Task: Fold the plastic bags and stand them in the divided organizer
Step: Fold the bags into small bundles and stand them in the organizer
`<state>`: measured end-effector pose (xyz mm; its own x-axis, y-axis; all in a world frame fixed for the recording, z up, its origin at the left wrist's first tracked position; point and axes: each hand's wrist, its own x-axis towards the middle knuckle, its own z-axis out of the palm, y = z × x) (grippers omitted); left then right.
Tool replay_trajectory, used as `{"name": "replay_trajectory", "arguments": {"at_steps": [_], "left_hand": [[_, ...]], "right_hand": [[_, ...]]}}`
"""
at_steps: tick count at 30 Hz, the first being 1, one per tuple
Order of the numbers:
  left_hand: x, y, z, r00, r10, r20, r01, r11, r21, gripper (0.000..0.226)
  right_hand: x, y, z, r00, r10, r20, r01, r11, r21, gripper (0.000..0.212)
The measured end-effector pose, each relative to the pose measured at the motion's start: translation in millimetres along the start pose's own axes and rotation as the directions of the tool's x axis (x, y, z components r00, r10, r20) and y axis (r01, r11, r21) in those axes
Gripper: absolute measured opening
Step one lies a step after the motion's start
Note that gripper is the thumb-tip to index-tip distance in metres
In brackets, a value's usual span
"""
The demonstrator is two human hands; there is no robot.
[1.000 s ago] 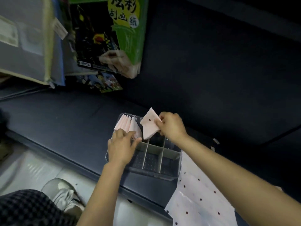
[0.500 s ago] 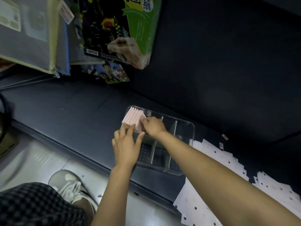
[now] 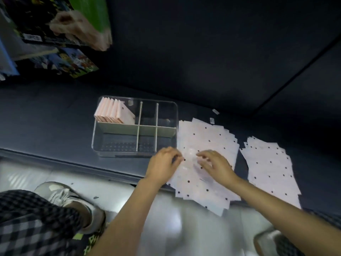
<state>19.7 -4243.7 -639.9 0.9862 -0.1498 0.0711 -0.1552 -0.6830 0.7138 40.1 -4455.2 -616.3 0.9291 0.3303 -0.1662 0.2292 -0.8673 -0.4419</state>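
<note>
While the top left corner holds a blurred heap of colourful boxes (image 3: 55, 30), a checked trouser leg (image 3: 33, 224) and a grey shoe (image 3: 68, 198) fill the bottom left, on the pale floor (image 3: 27, 172). Further right, a clear divided organizer (image 3: 135, 127) stands on the dark desk (image 3: 46, 117). Its far left compartment holds a row of folded pink bags (image 3: 113, 112) standing on edge and leaning on one another; the other compartments show only their dotted bottom. Just right of the organizer, touching its side, lies a fanned pile of flat dotted bags (image 3: 206, 145), its near end hanging over the desk edge. The left hand (image 3: 162, 163) rests at the pile's left edge with its fingers curled toward the top bag, and the right hand (image 3: 215, 163) lies on the pile with fingers bent down onto the plastic; motion blur hides whether either one pinches a bag or only touches it. Apart from this pile, further right, a second pile of flat dotted bags (image 3: 271, 170) lies on the desk, and two small scraps (image 3: 215, 111) lie behind the first pile
</note>
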Motion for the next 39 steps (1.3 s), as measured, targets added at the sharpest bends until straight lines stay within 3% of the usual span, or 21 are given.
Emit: {"name": "replay_trajectory", "arguments": {"at_steps": [3, 6, 8, 12, 15, 18, 21, 23, 25, 29, 32, 35, 39], "left_hand": [[-23.9, -0.1, 38.4, 0.939, 0.009, 0.345, -0.049, 0.993, 0.107, 0.048], [-45.7, -9.9, 59.6, 0.889, -0.005, 0.458, -0.145, 0.946, 0.291, 0.071], [-52.3, -13.0, 64.7, 0.895, 0.015, 0.446, -0.189, 0.919, 0.347, 0.07], [-54.3, -11.0, 63.2, 0.914, 0.025, 0.406, -0.17, 0.931, 0.324, 0.052], [-54.4, -3.1, 59.0, 0.916, 0.018, 0.402, -0.156, 0.936, 0.315, 0.038], [-51.0, 14.8, 50.9, 0.935, -0.012, 0.354, -0.055, 0.983, 0.177, 0.028], [-39.7, 37.3, 39.9, 0.989, -0.012, 0.146, 0.011, 1.0, 0.013, 0.019], [-26.6, 51.6, 30.3, 1.0, -0.015, -0.025, 0.013, 0.998, -0.063, 0.023], [-12.9, 64.4, 21.4, 0.987, -0.003, -0.162, -0.018, 0.992, -0.124, 0.035], [2.6, 76.8, 22.5, 0.956, 0.078, -0.282, -0.107, 0.99, -0.089, 0.03], [2.8, 75.4, 37.1, 0.971, 0.112, -0.211, -0.125, 0.991, -0.046, 0.028], [-0.6, 66.2, 51.1, 0.996, 0.033, -0.089, -0.038, 0.998, -0.055, 0.035], [-1.1, 51.3, 59.2, 0.991, -0.128, 0.025, 0.13, 0.983, -0.131, 0.043]], "right_hand": [[-68.2, 49.6, 16.9, 0.991, 0.041, 0.127, -0.024, 0.991, -0.129, 0.058], [-110.1, 73.6, 38.2, 0.977, -0.01, 0.213, 0.058, 0.973, -0.222, 0.084], [-122.7, 80.0, 48.7, 0.975, -0.054, 0.214, 0.114, 0.953, -0.279, 0.083], [-124.8, 84.8, 50.4, 0.981, -0.122, 0.152, 0.165, 0.937, -0.308, 0.056], [-119.0, 88.7, 41.2, 0.988, -0.124, 0.095, 0.131, 0.989, -0.071, 0.031], [-109.9, 89.2, 15.6, 0.952, -0.005, 0.307, -0.058, 0.979, 0.195, 0.029], [-92.5, 91.5, -21.0, 0.901, -0.053, 0.43, -0.114, 0.928, 0.354, 0.03], [-78.9, 91.7, -44.1, 0.929, -0.061, 0.366, -0.118, 0.886, 0.448, 0.032], [-65.5, 93.8, -60.7, 0.968, 0.029, 0.251, -0.164, 0.827, 0.538, 0.031], [-35.8, 106.6, -68.3, 0.958, 0.269, 0.093, -0.261, 0.698, 0.667, 0.029], [-16.5, 112.7, -65.3, 0.917, 0.389, 0.089, -0.332, 0.622, 0.709, 0.03], [-11.5, 117.7, -62.4, 0.897, 0.393, 0.202, -0.408, 0.561, 0.72, 0.032], [-26.5, 118.3, -58.1, 0.882, 0.288, 0.372, -0.466, 0.642, 0.608, 0.039]]}}
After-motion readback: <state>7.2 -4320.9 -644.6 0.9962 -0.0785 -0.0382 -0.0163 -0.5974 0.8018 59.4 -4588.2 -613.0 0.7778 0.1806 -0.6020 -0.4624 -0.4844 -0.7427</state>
